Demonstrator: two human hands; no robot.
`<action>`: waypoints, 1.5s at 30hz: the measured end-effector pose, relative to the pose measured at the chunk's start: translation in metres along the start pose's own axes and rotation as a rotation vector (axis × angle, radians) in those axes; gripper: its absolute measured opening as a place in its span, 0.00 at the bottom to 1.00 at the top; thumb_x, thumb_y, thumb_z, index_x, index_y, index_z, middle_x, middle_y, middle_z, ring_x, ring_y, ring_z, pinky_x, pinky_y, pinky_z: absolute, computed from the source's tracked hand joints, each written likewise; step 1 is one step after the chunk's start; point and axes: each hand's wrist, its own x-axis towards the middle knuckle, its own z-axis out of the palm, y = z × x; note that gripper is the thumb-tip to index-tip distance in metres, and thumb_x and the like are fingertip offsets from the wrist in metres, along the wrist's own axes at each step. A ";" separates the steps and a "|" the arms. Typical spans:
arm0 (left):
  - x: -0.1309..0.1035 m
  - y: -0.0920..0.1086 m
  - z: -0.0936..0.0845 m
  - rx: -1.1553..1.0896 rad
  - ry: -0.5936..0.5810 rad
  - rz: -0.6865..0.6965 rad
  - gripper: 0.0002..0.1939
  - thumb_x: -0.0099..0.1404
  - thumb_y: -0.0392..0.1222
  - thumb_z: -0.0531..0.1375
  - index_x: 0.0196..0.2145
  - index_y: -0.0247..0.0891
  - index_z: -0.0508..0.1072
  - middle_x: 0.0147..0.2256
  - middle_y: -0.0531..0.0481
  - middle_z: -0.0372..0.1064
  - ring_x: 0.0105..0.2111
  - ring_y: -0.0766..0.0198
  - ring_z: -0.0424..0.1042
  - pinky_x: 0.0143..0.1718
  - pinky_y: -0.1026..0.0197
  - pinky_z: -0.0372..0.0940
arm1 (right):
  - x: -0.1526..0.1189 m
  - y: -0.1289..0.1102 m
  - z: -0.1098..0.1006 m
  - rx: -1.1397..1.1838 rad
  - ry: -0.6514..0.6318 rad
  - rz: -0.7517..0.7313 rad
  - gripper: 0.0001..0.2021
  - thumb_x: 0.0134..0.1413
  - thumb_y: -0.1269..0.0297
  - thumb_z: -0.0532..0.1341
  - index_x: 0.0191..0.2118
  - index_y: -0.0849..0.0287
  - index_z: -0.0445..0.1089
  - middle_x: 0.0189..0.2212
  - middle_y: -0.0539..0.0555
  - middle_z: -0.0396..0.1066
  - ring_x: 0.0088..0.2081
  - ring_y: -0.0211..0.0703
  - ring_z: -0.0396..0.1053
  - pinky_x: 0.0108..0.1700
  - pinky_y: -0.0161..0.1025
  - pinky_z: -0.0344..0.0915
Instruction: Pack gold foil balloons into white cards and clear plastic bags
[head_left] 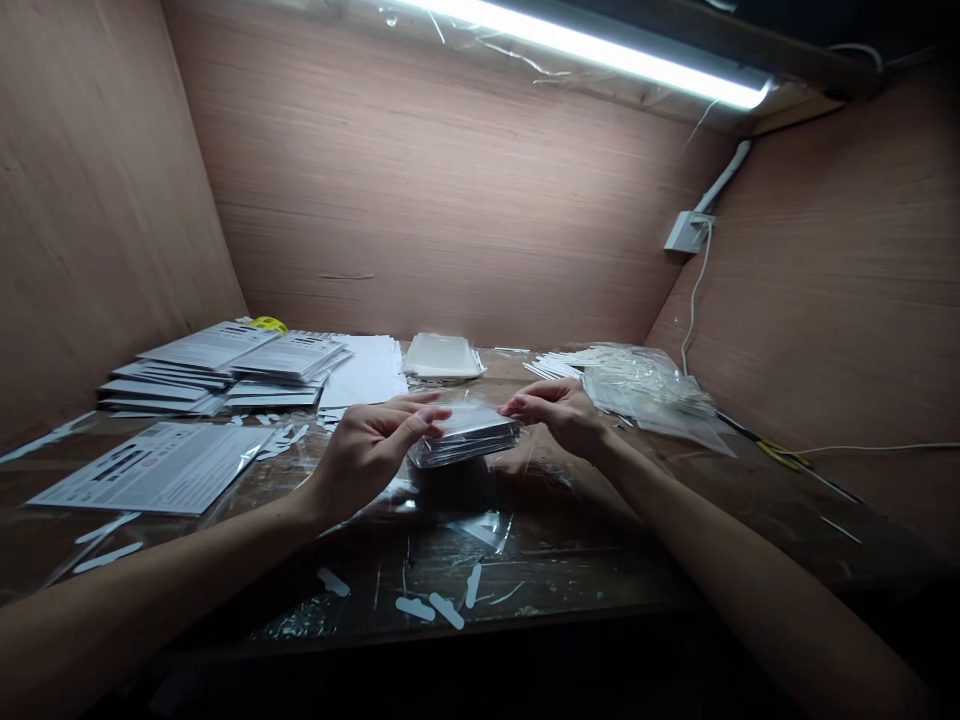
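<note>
A small stack of clear-wrapped flat packs (469,440) stands at the middle of the bench, between my hands. My left hand (375,440) grips its left side, thumb on top near the edge. My right hand (559,412) is closed in a pinch at the stack's right back corner, on the clear wrapping. What lies inside the packs is too dark to make out. A loose clear plastic piece (484,528) lies just in front of the stack.
Piles of printed cards (202,350) and white sheets (364,370) stand at the left. A printed card (154,468) lies nearer. Cream sheets (442,357) sit at the back, plastic bags (649,385) at the right, yellow-handled scissors (784,455) beyond. White hang tabs (448,610) litter the front.
</note>
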 end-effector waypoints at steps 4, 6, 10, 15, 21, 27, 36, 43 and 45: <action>0.000 -0.002 0.000 0.052 0.039 -0.082 0.13 0.70 0.49 0.61 0.36 0.44 0.84 0.44 0.48 0.81 0.51 0.52 0.78 0.57 0.43 0.71 | 0.003 0.005 -0.004 0.051 -0.019 0.056 0.09 0.53 0.56 0.71 0.33 0.56 0.83 0.33 0.56 0.82 0.34 0.42 0.77 0.38 0.39 0.74; 0.000 -0.004 -0.001 0.051 0.049 -0.146 0.13 0.69 0.50 0.62 0.35 0.43 0.85 0.41 0.47 0.82 0.44 0.52 0.81 0.49 0.47 0.76 | 0.004 0.007 -0.005 0.079 -0.002 0.074 0.09 0.52 0.56 0.71 0.33 0.56 0.83 0.33 0.57 0.82 0.34 0.43 0.78 0.38 0.40 0.74; 0.000 -0.008 -0.003 0.093 0.052 -0.203 0.11 0.65 0.49 0.65 0.32 0.42 0.85 0.37 0.48 0.82 0.40 0.51 0.82 0.42 0.52 0.77 | 0.004 0.008 0.000 0.116 0.038 0.130 0.09 0.48 0.57 0.72 0.31 0.58 0.83 0.33 0.58 0.82 0.33 0.44 0.77 0.37 0.41 0.74; -0.004 -0.010 0.002 0.105 0.063 -0.374 0.14 0.62 0.49 0.66 0.22 0.42 0.82 0.49 0.45 0.79 0.49 0.48 0.78 0.50 0.50 0.72 | 0.003 0.012 0.007 0.100 0.099 0.219 0.10 0.43 0.59 0.73 0.29 0.61 0.82 0.31 0.59 0.81 0.32 0.43 0.75 0.36 0.39 0.72; -0.006 -0.015 0.008 0.095 0.100 -0.562 0.14 0.56 0.46 0.68 0.16 0.40 0.78 0.62 0.45 0.68 0.60 0.43 0.68 0.64 0.44 0.59 | 0.004 0.028 0.003 0.053 0.135 0.308 0.11 0.35 0.63 0.76 0.29 0.60 0.82 0.28 0.58 0.80 0.28 0.41 0.74 0.32 0.40 0.72; -0.004 -0.031 0.000 -0.164 0.078 -0.693 0.18 0.40 0.44 0.77 0.26 0.34 0.78 0.54 0.35 0.73 0.50 0.43 0.76 0.43 0.51 0.76 | 0.006 0.030 0.007 -0.043 0.207 0.426 0.06 0.33 0.69 0.73 0.25 0.59 0.81 0.24 0.56 0.77 0.24 0.39 0.70 0.28 0.39 0.71; 0.003 -0.045 -0.015 -0.055 -0.165 -0.655 0.21 0.47 0.49 0.76 0.36 0.35 0.81 0.34 0.42 0.80 0.35 0.55 0.79 0.39 0.55 0.74 | 0.001 0.027 0.011 -0.472 0.242 0.223 0.11 0.36 0.69 0.69 0.32 0.56 0.81 0.27 0.51 0.79 0.30 0.41 0.74 0.33 0.37 0.70; 0.013 -0.054 -0.022 -0.143 -0.191 -0.688 0.22 0.45 0.50 0.76 0.36 0.38 0.81 0.32 0.46 0.80 0.32 0.56 0.78 0.37 0.54 0.74 | -0.001 0.012 0.014 -0.792 0.062 0.079 0.12 0.48 0.72 0.60 0.32 0.54 0.82 0.30 0.48 0.81 0.33 0.42 0.76 0.39 0.38 0.69; 0.016 -0.053 -0.024 0.012 -0.209 -0.636 0.19 0.47 0.52 0.75 0.33 0.38 0.81 0.31 0.46 0.80 0.31 0.57 0.77 0.33 0.57 0.71 | 0.000 0.006 0.018 -0.831 0.044 0.080 0.12 0.51 0.71 0.59 0.32 0.54 0.81 0.31 0.49 0.81 0.33 0.42 0.76 0.39 0.39 0.69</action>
